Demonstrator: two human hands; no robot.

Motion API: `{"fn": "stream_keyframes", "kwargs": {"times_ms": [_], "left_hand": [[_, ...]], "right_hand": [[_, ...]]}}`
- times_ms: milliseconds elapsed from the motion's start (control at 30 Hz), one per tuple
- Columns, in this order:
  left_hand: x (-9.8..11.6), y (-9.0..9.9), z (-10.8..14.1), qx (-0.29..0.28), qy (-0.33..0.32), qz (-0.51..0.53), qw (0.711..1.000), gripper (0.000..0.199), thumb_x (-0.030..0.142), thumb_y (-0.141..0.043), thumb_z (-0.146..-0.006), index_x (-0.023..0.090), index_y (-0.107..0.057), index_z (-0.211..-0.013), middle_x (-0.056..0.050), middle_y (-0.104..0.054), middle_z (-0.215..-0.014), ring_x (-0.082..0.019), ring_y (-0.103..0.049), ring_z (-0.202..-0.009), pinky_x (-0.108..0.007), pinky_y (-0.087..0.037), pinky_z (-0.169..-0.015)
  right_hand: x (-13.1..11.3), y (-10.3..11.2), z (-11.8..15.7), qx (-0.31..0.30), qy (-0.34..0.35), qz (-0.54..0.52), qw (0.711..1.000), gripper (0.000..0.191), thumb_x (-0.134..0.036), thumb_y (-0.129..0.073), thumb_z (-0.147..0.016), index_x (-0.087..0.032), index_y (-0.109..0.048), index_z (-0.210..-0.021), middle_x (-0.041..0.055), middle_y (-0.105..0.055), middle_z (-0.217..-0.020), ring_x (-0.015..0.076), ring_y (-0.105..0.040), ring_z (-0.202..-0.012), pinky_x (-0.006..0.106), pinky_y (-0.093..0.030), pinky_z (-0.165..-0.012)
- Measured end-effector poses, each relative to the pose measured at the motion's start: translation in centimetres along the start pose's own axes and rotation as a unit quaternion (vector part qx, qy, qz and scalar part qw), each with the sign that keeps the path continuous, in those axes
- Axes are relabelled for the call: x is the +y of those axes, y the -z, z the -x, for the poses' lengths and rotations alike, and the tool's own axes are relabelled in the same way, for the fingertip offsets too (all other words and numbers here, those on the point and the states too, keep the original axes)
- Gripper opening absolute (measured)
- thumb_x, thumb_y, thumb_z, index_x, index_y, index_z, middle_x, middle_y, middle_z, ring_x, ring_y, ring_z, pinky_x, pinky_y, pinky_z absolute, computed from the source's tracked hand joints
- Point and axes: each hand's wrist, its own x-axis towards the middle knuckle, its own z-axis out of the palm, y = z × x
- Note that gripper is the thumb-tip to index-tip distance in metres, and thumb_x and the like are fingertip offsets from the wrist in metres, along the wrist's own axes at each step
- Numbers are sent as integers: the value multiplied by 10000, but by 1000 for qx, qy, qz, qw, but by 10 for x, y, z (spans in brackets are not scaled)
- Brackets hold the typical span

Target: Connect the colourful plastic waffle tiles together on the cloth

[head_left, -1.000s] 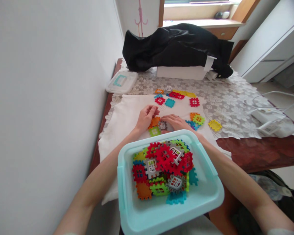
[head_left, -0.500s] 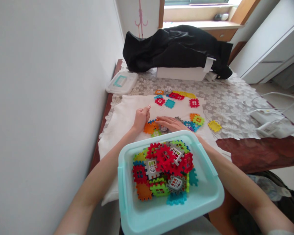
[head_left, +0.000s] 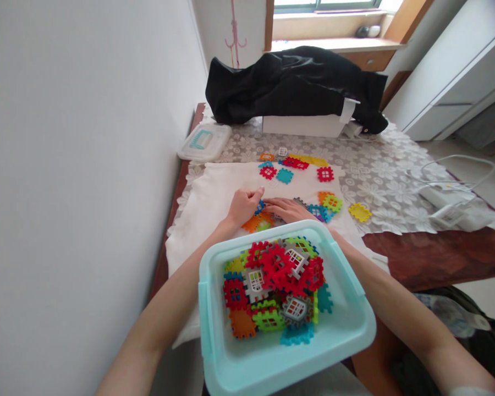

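The curled left hand [head_left: 242, 205] and the right hand [head_left: 286, 209], fingers extended, flank a blue tile [head_left: 259, 207] near an orange tile [head_left: 251, 224] on the white cloth [head_left: 202, 220], their grips indiscernible; uneven pressure could knock the tiles out of line

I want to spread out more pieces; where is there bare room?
White cloth lies bare left of the left hand. Patterned tablecloth is open between the yellow piece and the white device. It is crowded around the right hand, with coloured pieces beside and beyond it.
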Motion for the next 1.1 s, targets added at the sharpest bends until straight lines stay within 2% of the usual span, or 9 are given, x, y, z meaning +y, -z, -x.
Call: {"fn": "stream_keyframes", "kwargs": {"times_ms": [100, 300, 433, 600, 833, 1000, 1100], "left_hand": [[-1, 0, 0, -13, -11, -25, 1000, 637, 646, -523, -944, 210, -321, -526, 25, -270, -555, -102, -236, -553, -301, -160, -531], [-4, -1, 0, -25, -21, -11, 999, 628, 641, -531, -948, 212, -322, -541, 21, -278, -578, -112, -243, -579, -297, -169, -531], [-4, 0, 0, -25, -12, 30, 999, 672, 712, -555, -923, 216, -305, -545, 30, -274, -569, -106, -225, -576, -291, -169, -524], [-5, 1, -1, -29, -6, 48, 998, 692, 744, -556, -917, 217, -299, -549, 36, -265, -569, -98, -212, -562, -292, -164, -522], [-5, 0, 0, -25, -13, 27, 999, 701, 759, -550, -915, 215, -295, -554, 32, -255, -579, -99, -210, -572, -300, -145, -533], [-5, 0, 0, -30, -17, 24, 999, 689, 746, -545, -918, 214, -295, -560, 29, -256, -582, -101, -213, -577, -302, -149, -534], [-5, 0, 0, -31, -16, 25, 999, 680, 739, -544, -918, 214, -304, -559, 28, -261, -584, -103, -219, -579, -300, -159, -532]], "right_hand": [[-1, 0, -1, 10, -10, 12, 1000, 511, -352, -671, -990, -242, -581, -1481, 147, -529, -1623, 306, -454, -1550, 555, -391, -1278], [4, -6, -2, 44, -6, 3, 999, 414, -321, -655, -978, -200, -636, -1373, 160, -642, -1492, 293, -603, -1397, 496, -483, -1195], [7, -11, -2, 65, -35, 23, 997, 453, -250, -627, -949, -197, -634, -1399, 158, -649, -1488, 293, -606, -1394, 499, -493, -1181], [7, -14, -2, 52, -49, 64, 995, 493, -308, -665, -953, -186, -641, -1430, 163, -598, -1560, 326, -536, -1476, 542, -459, -1227], [11, -12, -1, 74, -67, 84, 991, 470, -192, -516, -1011, -230, -656, -1458, 122, -655, -1499, 288, -592, -1414, 537, -494, -1205], [13, -13, -1, 60, -71, 82, 992, 485, -332, -484, -1079, -239, -590, -1544, 130, -598, -1567, 303, -547, -1478, 580, -426, -1273], [12, -12, 0, 42, -63, 80, 994, 649, -499, -605, -1032, -216, -511, -1608, 161, -522, -1632, 344, -481, -1534, 606, -389, -1294]]}}
